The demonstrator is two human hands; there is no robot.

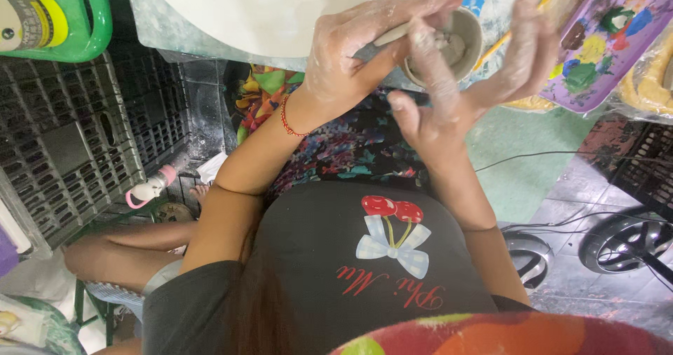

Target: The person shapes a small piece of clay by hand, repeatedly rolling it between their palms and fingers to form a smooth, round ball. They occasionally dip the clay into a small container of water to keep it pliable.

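Crosswise, thin stick point(392, 34) in left hand's point(350, 53) closed grip, tip in clay cup point(468, 29); right hand point(484, 82) open.

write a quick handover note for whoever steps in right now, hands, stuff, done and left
Left hand: smeared with pale paste, holding a thin pale stick that reaches into the small round grey cup.
Right hand: also coated, fingers spread, steadying the cup at the table edge.
Cup holds grey-white paste, which looks partly mixed.
Purple paint palette with colour blobs sits to the right.
Left: probably more stirring; no paste looks applied anywhere yet.
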